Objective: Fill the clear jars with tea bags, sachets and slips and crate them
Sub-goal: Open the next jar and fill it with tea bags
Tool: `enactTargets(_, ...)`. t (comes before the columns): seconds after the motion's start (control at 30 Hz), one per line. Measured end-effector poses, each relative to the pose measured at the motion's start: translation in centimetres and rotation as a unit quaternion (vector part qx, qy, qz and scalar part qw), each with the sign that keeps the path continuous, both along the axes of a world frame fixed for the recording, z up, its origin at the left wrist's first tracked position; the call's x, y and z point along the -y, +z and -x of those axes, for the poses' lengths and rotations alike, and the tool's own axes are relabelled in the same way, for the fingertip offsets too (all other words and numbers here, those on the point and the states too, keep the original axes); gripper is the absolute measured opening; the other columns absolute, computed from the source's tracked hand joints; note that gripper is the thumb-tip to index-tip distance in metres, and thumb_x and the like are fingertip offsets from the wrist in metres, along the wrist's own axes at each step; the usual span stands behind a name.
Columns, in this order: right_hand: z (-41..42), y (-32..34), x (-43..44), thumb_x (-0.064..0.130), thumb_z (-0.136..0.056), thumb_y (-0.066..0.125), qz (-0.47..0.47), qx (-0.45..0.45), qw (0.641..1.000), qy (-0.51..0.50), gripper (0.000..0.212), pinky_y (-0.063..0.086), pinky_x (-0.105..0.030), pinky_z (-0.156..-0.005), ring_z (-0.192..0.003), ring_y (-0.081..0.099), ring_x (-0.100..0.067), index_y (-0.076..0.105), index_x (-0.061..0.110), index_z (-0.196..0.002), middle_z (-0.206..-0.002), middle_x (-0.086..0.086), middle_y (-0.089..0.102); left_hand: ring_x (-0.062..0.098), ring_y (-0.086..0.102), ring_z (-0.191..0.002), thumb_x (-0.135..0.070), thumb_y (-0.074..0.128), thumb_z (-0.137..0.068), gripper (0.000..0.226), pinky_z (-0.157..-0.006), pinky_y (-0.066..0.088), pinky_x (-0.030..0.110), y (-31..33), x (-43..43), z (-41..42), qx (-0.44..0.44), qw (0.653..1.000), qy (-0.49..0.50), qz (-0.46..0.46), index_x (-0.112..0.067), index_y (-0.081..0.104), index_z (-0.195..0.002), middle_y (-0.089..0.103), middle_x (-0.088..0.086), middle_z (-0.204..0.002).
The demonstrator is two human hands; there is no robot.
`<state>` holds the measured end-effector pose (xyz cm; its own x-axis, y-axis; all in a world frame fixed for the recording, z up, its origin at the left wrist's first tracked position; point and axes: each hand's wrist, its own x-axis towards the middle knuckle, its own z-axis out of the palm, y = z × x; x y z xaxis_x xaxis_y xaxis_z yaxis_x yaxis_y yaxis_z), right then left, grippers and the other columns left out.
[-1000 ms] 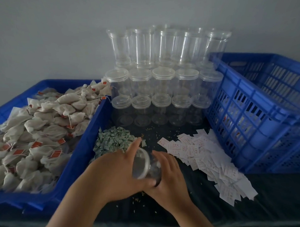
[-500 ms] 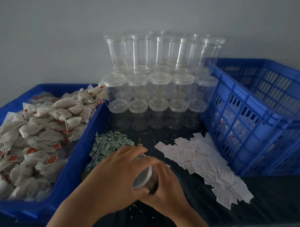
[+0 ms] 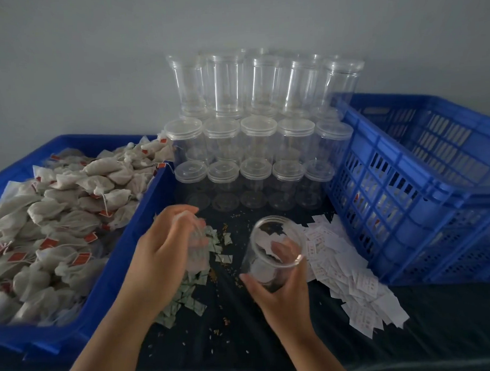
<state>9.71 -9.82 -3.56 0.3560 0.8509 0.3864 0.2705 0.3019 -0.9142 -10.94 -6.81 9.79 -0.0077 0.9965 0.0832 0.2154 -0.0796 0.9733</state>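
One clear jar (image 3: pixel 265 236), likely light, stiff and slippery, tilts in my right hand (image 3: pixel 281 295), fingers wrapped low round its wall above the table (image 3: pixel 243 338), while my left hand (image 3: pixel 163 254) curls round its lid (image 3: pixel 196 241) over the sachets (image 3: pixel 186 301).

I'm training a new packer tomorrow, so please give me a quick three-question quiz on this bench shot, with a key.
1. True or false: the jar in the right hand has its lid on.
2. What fills the blue tray on the left? A) paper slips B) tea bags C) lids
3. Fill in: the white slips lie between the held jar and the blue ____.
Key: 1 false, its mouth is open; 2 B, tea bags; 3 crate.
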Motion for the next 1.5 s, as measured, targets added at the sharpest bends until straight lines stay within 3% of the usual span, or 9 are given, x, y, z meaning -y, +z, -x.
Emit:
enactTargets(0.17,-0.3,-0.6,-0.2,0.057,-0.071,0.097,-0.018,-0.042,0.999,0.011,0.090,0.065,-0.040,-0.090,-0.122,0.070,-0.024,0.049,0.038,-0.145,-0.138,0.008,0.063,0.003,0.077,-0.073,-0.027,0.061,-0.107,0.022,-0.057,0.060,0.019,-6.8,-2.7,-1.4,-0.134,0.988,0.009,0.071,-0.039,0.071,-0.122,0.079,-0.018,-0.089)
enactTargets(0.43,0.0,-1.0,-0.2,0.040,-0.066,0.100,0.020,-0.054,0.997,0.046,0.115,0.062,-0.029,-0.097,-0.127,0.069,-0.011,0.032,0.050,-0.158,-0.142,0.022,0.060,0.017,0.051,-0.110,-0.037,0.072,-0.096,0.023,-0.088,0.046,0.032,-13.4,-3.3,-3.7,-0.480,0.864,0.043,-0.141,-0.031,0.079,-0.116,0.060,-0.003,-0.120)
enactTargets(0.63,-0.6,-1.4,-0.2,0.040,-0.069,0.097,0.013,-0.016,0.997,0.076,0.115,0.064,-0.048,-0.097,-0.127,0.070,-0.023,0.029,0.035,-0.162,-0.145,0.007,0.061,0.009,0.058,-0.116,-0.049,0.067,-0.097,0.034,-0.092,0.051,0.027,-8.9,-2.5,-3.2,-0.437,0.873,0.052,-0.208,-0.030,0.073,-0.125,0.062,-0.011,-0.125)
enactTargets(0.83,-0.4,-0.8,0.0,0.070,-0.068,0.092,0.018,-0.012,0.992,0.127,0.114,0.066,-0.031,-0.084,-0.114,0.074,-0.016,0.030,0.045,-0.161,-0.144,0.016,0.060,-0.008,0.056,-0.068,-0.055,0.052,-0.101,0.025,-0.059,0.048,0.019,-0.1,-4.3,5.4,-0.409,0.867,0.140,-0.248,-0.040,0.072,-0.097,0.064,-0.024,-0.085)
enactTargets(1.0,0.0,-1.2,-0.1,0.061,-0.066,0.096,0.035,0.029,0.987,0.157,0.116,0.066,-0.043,-0.078,-0.103,0.078,-0.024,0.030,0.049,-0.161,-0.145,0.013,0.060,0.040,0.036,-0.153,-0.043,0.055,-0.107,0.055,-0.117,0.043,0.056,1.2,-10.2,13.3,-0.536,0.839,0.059,0.067,-0.048,0.036,-0.159,0.027,0.006,-0.173)
enactTargets(1.13,0.2,-1.0,-0.1,0.057,-0.066,0.097,0.028,0.064,0.984,0.165,0.106,0.067,-0.046,-0.077,-0.098,0.078,-0.026,0.036,0.054,-0.153,-0.144,0.008,0.062,0.046,0.030,-0.152,-0.027,0.066,-0.100,0.069,-0.109,0.044,0.063,-1.6,-11.0,13.2,-0.635,0.766,0.057,0.075,-0.052,0.036,-0.156,0.015,0.003,-0.174)
enactTargets(1.27,0.3,-0.4,0.1,0.049,-0.066,0.093,0.029,0.082,0.982,0.167,0.101,0.064,-0.025,-0.067,-0.084,0.079,-0.014,0.037,0.062,-0.148,-0.138,0.018,0.064,0.034,0.061,-0.119,-0.029,0.055,-0.106,0.023,-0.087,0.057,0.049,-2.0,-11.6,13.2,-0.573,0.807,0.141,-0.029,-0.028,0.063,-0.127,0.067,0.005,-0.128)
enactTargets(1.4,0.3,-0.6,0.2,0.048,-0.065,0.093,0.029,0.079,0.983,0.164,0.107,0.067,-0.044,-0.062,-0.075,0.079,-0.024,0.033,0.060,-0.152,-0.134,0.017,0.067,0.015,0.063,-0.071,-0.050,0.052,-0.108,0.030,-0.056,0.045,0.033,-1.4,-11.0,13.7,-0.356,0.900,0.247,-0.045,-0.020,0.057,-0.107,0.066,-0.003,-0.085)
enactTargets(1.5,0.2,-0.8,0.1,0.053,-0.065,0.093,0.042,0.102,0.982,0.154,0.109,0.064,-0.028,-0.068,-0.085,0.079,-0.019,0.031,0.058,-0.155,-0.119,0.008,0.075,0.010,0.063,-0.063,-0.061,0.054,-0.103,0.036,-0.054,0.045,0.028,0.4,-10.1,14.1,-0.131,0.941,0.307,-0.049,-0.026,0.062,-0.109,0.069,-0.004,-0.083)
